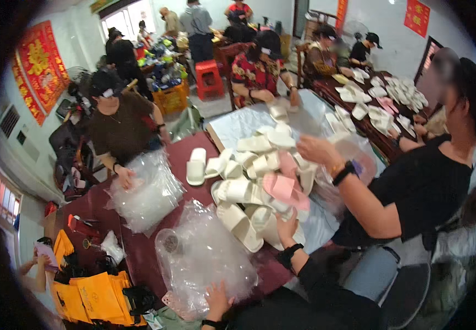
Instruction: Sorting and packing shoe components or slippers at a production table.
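My left hand [216, 300] lies with fingers spread on a heap of clear plastic bags [205, 258] at the near edge of the dark red table [139, 247]. My right hand [286, 224], with a black watch on its wrist, grips a cream slipper [268, 226] at the near side of a big pile of cream slippers [243, 165]. A few pink slippers [282, 187] lie on top of that pile.
A person in black at the right reaches a hand [316, 149] over the pile. Across the table a person in brown handles another stack of clear bags [145, 192]. Yellow bags [92, 294] lie at lower left. Other people work at a far table [378, 104] covered in slippers.
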A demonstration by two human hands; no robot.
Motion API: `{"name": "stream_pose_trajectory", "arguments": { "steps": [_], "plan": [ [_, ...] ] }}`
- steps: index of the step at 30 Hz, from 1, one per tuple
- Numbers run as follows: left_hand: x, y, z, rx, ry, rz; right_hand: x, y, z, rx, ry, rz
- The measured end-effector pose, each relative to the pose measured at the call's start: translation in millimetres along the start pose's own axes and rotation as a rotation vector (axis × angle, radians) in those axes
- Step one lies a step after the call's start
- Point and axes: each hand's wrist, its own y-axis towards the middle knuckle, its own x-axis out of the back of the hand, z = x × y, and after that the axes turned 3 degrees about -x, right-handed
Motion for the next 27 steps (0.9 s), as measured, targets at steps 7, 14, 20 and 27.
{"name": "stream_pose_trajectory", "arguments": {
  "steps": [7,14,20,27],
  "plan": [
    [-65.5,-19.3,49.7,0.014,-0.207,-0.274,-2.7,4.5,-21.7,-0.028,-0.176,-0.035],
    [-34.1,-30.3,6.8,0.171,-0.143,-0.175,-6.4,17.8,-49.0,-0.314,0.542,0.075],
    [-49.0,-17.1,11.4,0.047,-0.011,-0.291,-1.4,19.9,-62.2,-0.707,0.818,0.248],
    [-41.1,-11.5,29.4,-0.16,-0.089,-0.254,5.3,29.6,-67.7,-0.816,1.327,0.763]
  ]
}}
